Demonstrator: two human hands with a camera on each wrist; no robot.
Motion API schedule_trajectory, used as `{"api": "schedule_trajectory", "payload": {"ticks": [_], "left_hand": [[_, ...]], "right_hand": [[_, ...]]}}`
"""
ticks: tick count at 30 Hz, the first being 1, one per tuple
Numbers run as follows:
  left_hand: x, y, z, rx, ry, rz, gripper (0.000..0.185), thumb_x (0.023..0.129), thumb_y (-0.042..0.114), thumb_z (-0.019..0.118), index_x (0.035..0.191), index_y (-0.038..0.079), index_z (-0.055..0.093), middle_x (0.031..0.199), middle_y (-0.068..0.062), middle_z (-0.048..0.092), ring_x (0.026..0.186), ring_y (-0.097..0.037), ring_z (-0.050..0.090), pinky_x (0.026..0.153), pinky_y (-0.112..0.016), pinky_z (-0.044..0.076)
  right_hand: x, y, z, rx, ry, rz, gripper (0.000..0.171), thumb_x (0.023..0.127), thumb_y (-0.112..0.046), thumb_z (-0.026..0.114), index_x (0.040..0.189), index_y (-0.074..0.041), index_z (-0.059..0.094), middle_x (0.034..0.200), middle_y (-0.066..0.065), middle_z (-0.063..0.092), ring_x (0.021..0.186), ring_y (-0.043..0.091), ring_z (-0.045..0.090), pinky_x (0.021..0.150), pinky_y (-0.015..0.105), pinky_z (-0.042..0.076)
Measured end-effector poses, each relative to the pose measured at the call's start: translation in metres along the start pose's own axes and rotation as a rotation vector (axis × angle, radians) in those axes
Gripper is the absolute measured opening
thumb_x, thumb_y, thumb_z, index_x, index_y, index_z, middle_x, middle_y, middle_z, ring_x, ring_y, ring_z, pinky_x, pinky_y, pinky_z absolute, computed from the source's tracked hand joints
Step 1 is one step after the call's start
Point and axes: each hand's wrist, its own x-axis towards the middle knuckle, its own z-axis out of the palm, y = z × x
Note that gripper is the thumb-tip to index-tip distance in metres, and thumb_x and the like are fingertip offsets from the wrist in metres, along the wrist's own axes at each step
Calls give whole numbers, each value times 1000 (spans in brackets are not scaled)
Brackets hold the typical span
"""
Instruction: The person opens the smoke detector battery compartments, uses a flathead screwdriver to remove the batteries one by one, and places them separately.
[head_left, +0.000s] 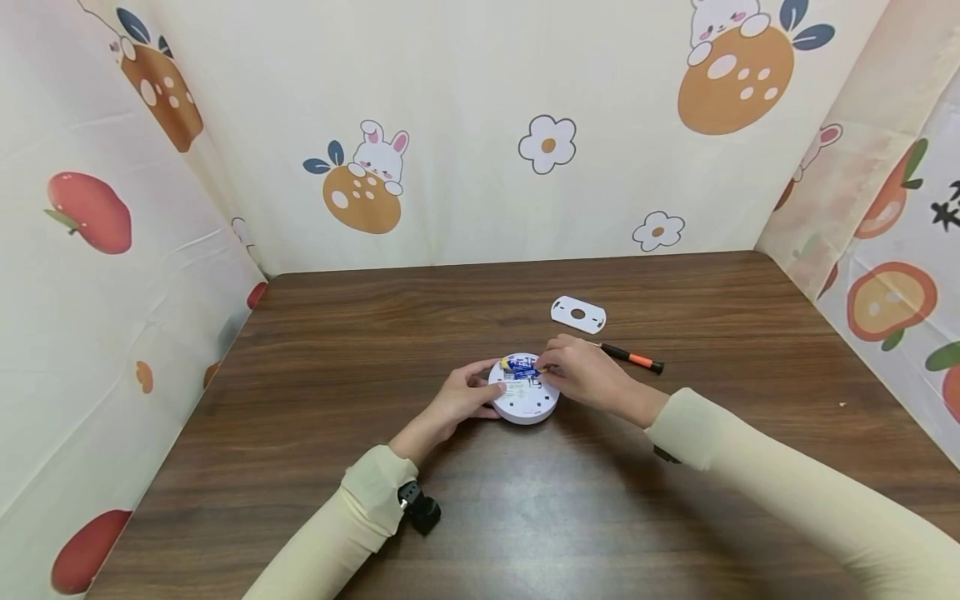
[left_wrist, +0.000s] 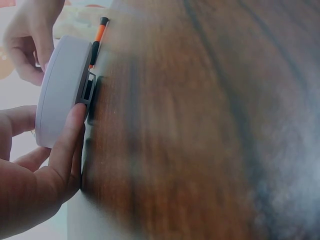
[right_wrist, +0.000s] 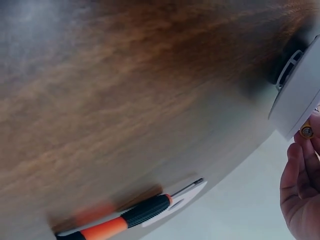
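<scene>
The left hand (head_left: 459, 400) curls round the left rim of a round white device (head_left: 523, 392) at the middle of the frame in the head view, thumb on top and fingers against its side; the left wrist view shows one finger (left_wrist: 70, 135) pressed flat on the device's edge. The right hand (head_left: 585, 375) comes in from the right with its fingertips pinching a blue battery (head_left: 521, 367) that lies across the open top of the device. In the right wrist view the battery's gold end (right_wrist: 306, 131) shows just beside the fingertips at the right edge.

The device rests flat on the wooden bench (head_left: 375, 350). Just behind the right hand lies a screwdriver (head_left: 633, 359) with a black and orange handle, and further up, near it, a white oval cover plate (head_left: 578, 314) with a hole in its middle. Printed cloth with rabbits and fruit (head_left: 367, 179) walls in the bench on three sides.
</scene>
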Motion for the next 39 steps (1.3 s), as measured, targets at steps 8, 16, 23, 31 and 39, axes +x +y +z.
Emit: {"api": "schedule_trajectory", "payload": {"ticks": [8,16,23,31,39], "left_hand": [[1,1,-1,2,4,2,51,92,6,63,140,6,46,96,-15,51,74,-19,59,69,-35,59],[0,1,-2,4,4,-5,52,92,6,63,141,5,45,96,-15,51,74,-19,59,71,-36,58],[0,0,1,-17,10,11,51,91,6,64,140,8,47,96,-15,52,73,-18,60,67,-33,59],[1,1,2,-42,4,30,50,91,3,62,139,6,48,93,-15,53,70,-17,60,66,-32,59],[2,2,3,-35,4,30,51,91,3,63,139,6,48,92,-14,53,70,-17,60,65,-32,59]], "right_hand": [[-3,11,1,102,57,-24,13,80,-1,75,92,-4,74,86,1,65,79,13,58,65,28,53],[-1,17,1,237,66,-10,12,81,1,73,92,-5,74,86,1,66,72,12,54,58,24,50],[2,19,-1,321,72,12,14,81,1,73,93,-4,74,86,0,66,68,13,50,55,24,46],[12,27,1,320,118,30,11,82,0,73,91,-5,75,82,-1,67,63,10,49,52,24,45],[26,42,5,308,122,87,8,83,-1,72,90,-4,74,82,2,68,66,13,52,56,26,47]]}}
